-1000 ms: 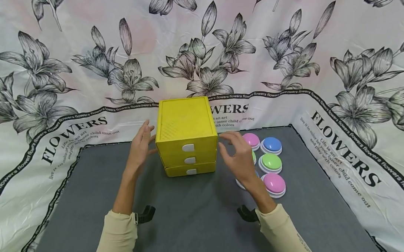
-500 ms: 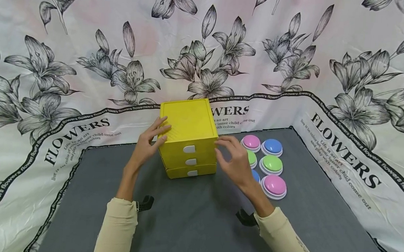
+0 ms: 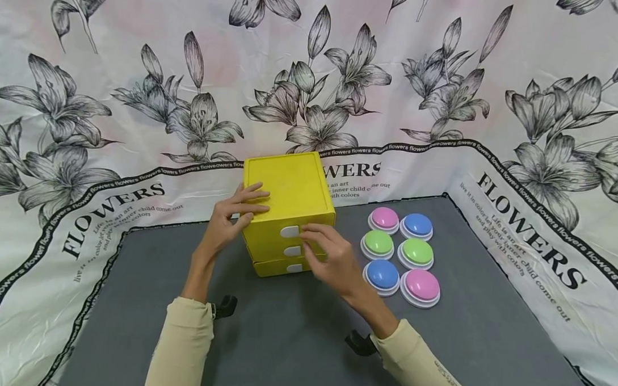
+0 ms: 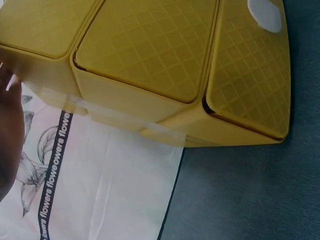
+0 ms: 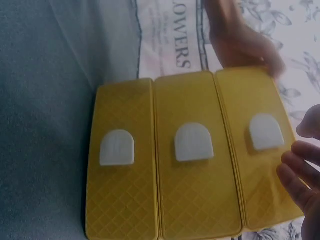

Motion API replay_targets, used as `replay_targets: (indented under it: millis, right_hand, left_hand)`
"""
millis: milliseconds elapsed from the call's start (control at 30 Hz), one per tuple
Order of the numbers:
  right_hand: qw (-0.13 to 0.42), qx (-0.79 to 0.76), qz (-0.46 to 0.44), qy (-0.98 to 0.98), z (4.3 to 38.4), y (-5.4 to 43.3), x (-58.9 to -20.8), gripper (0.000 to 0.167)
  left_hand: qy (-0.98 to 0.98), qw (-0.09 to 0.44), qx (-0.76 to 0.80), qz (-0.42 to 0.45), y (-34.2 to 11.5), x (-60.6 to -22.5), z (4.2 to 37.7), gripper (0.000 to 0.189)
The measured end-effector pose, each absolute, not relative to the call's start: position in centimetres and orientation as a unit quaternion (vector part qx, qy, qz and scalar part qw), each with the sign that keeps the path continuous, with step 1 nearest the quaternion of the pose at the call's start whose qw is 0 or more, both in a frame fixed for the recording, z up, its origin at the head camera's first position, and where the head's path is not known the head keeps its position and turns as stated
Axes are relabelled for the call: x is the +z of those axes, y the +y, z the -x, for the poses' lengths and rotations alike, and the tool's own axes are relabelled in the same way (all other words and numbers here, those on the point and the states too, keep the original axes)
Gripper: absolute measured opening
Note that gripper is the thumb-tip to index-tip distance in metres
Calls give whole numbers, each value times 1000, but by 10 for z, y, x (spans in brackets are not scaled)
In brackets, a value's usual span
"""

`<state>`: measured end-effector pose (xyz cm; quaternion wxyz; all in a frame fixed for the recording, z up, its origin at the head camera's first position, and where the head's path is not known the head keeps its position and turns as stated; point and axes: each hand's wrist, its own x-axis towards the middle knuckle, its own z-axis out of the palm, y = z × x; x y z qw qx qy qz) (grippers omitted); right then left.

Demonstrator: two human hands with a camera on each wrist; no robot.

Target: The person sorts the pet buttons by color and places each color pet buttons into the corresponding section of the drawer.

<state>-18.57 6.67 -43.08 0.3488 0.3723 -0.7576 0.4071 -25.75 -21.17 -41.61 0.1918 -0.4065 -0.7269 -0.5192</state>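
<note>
A yellow three-drawer box point(image 3: 284, 183) stands against the back wall in the head view, all its drawers closed. Each drawer front carries a white tab handle, the top one point(image 5: 266, 131) being rightmost in the right wrist view. My left hand point(image 3: 225, 219) rests with extended fingers on the box's upper left edge; a part of that hand point(image 4: 9, 135) shows at the side of the left wrist view. Close to the top handle is my right hand point(image 3: 334, 261), its fingers point(image 5: 298, 175) slightly bent and a small gap from the tab, gripping nothing.
Several round push-button lights sit right of the box in two columns: pink point(image 3: 385, 218), blue point(image 3: 417, 226) and green point(image 3: 377, 243) among them. Flower-printed cloth point(image 3: 209, 132) walls the back and sides of the dark grey table point(image 3: 283, 340).
My left hand has come from beside the box onto its top left edge. The right hand has moved left from the box's right side to the front by the top handle.
</note>
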Motion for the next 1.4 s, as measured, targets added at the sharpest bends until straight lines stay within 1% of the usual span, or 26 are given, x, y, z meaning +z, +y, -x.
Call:
replay_targets:
  millis: [267, 500, 733, 1133, 1400]
  right_hand:
    - [338, 401, -348, -777, 188, 49, -432, 27]
    - [351, 391, -341, -779, 188, 44, -435, 34]
    - [337, 391, -333, -789, 189, 44, -430, 29]
    - [311, 383, -326, -807, 189, 39, -425, 23]
    - [304, 353, -331, -821, 168, 43, -418, 22]
  left_hand:
    - [-727, 163, -520, 417, -219, -414, 263, 23]
    - [-739, 129, -507, 424, -222, -411, 267, 26]
    - [-735, 107, -510, 434, -227, -409, 270, 29]
    - [-724, 104, -527, 433, -234, -414, 271, 31]
    - [-715, 111, -532, 439, -232, -417, 272, 36]
